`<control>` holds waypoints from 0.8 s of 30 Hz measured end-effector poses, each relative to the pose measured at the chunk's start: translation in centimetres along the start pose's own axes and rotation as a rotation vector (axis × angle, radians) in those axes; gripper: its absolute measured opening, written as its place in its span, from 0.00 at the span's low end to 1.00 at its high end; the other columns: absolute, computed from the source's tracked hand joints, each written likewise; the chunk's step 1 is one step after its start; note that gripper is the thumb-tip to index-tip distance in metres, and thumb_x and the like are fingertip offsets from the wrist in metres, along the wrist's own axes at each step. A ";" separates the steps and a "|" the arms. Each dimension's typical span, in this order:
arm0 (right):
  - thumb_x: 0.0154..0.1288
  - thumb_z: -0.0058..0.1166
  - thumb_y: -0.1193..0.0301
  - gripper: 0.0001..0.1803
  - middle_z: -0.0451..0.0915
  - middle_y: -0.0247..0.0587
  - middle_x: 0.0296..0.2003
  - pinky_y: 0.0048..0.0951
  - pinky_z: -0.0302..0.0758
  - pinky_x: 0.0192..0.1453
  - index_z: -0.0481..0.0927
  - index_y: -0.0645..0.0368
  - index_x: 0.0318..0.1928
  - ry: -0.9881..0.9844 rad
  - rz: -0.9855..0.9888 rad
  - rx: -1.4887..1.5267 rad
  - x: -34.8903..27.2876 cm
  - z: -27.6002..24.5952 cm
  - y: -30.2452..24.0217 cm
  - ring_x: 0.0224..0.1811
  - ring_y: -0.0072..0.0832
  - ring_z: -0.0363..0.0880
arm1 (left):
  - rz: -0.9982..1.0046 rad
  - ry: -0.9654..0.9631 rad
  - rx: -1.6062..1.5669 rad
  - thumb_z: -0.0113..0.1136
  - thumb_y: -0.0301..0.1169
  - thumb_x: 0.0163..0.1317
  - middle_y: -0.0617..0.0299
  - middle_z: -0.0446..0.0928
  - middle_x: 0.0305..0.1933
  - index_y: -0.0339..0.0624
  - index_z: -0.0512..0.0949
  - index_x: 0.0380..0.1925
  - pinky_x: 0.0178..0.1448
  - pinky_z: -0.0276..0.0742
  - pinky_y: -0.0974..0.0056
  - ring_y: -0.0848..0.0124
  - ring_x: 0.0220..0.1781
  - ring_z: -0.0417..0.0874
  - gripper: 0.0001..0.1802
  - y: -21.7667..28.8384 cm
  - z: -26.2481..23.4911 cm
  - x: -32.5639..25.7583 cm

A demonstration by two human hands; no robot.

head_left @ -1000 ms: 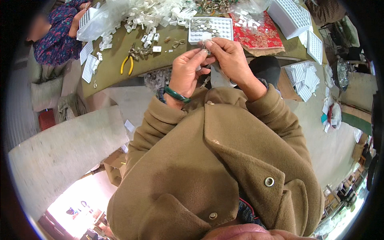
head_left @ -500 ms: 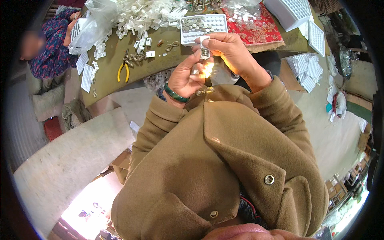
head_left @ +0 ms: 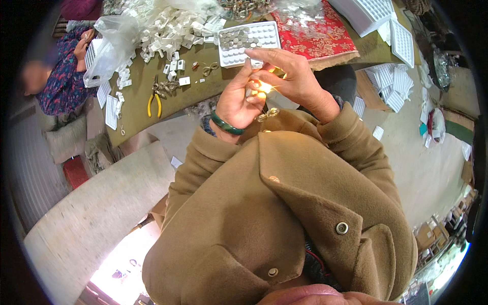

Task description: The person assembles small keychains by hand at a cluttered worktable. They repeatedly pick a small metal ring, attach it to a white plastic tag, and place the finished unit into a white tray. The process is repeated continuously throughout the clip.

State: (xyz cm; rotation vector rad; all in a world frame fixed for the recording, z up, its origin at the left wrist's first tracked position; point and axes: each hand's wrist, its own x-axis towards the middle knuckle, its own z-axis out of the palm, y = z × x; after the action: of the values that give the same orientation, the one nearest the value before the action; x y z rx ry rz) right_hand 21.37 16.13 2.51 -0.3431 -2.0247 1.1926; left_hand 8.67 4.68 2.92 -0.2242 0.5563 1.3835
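My hands are together just in front of the table's near edge. Glowing between them is a small bundle of warm-yellow string lights (head_left: 265, 87), with a thin wire coil (head_left: 268, 115) dangling beneath. My left hand (head_left: 237, 104), a green bangle on its wrist, is curled with the lights at its fingertips. Bent over from the other side, my right hand (head_left: 299, 76) has its fingers closed on a small white battery box (head_left: 257, 64), mostly hidden by them. Beyond lies a white pitted tray (head_left: 274, 38) partly filled with round silver button cells (head_left: 237, 38).
Heaped white plastic cases (head_left: 170, 25) cover the far left, beside a clear bag (head_left: 104, 58). Yellow-handled pliers (head_left: 154, 105) lie near the table edge. Red patterned cloth (head_left: 325, 38) and stacked white trays (head_left: 366, 18) are at right. Another person (head_left: 63, 84) sits at far left.
My right fingers have folded down over the battery box, which showed its open compartment before. The left thumb now points up beside it. The view has shifted slightly.
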 end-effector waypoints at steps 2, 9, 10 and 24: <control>0.56 0.64 0.72 0.18 0.83 0.42 0.36 0.33 0.80 0.40 0.83 0.55 0.49 0.034 -0.106 -0.108 -0.1 -0.2 0.2 0.36 0.36 0.83 | 0.092 0.091 0.183 0.53 0.44 0.72 0.70 0.76 0.32 0.41 0.74 0.45 0.21 0.62 0.80 0.83 0.26 0.73 0.16 -0.3 0.2 0.0; 0.54 0.62 0.74 0.15 0.82 0.41 0.35 0.36 0.79 0.37 0.82 0.55 0.44 0.076 -0.122 -0.256 -2.2 -1.5 -0.2 0.34 0.41 0.82 | -0.007 0.039 0.325 0.52 0.43 0.72 0.66 0.77 0.40 0.45 0.74 0.49 0.30 0.69 0.74 0.75 0.38 0.77 0.16 -0.2 0.6 -0.1; 0.54 0.62 0.74 0.15 0.82 0.41 0.35 0.37 0.79 0.37 0.82 0.55 0.44 0.088 -0.098 -0.230 -2.6 -1.6 -0.4 0.34 0.42 0.82 | 0.017 0.028 0.322 0.54 0.44 0.71 0.67 0.77 0.40 0.45 0.75 0.48 0.31 0.69 0.74 0.76 0.38 0.77 0.16 -0.6 0.6 -0.2; 0.61 0.60 0.74 0.07 0.82 0.45 0.33 0.30 0.77 0.38 0.83 0.60 0.40 0.103 0.231 -0.486 -0.7 -7.7 3.3 0.34 0.38 0.82 | 0.081 0.060 0.630 0.53 0.35 0.72 0.69 0.77 0.29 0.34 0.79 0.47 0.34 0.73 0.73 0.81 0.31 0.77 0.16 -1.4 1.0 0.8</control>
State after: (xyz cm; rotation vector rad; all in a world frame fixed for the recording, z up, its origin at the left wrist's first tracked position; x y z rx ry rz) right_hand 26.93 22.37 1.67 -0.8762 -2.2093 0.7751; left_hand 10.34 5.58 3.11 0.2693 1.0278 1.2159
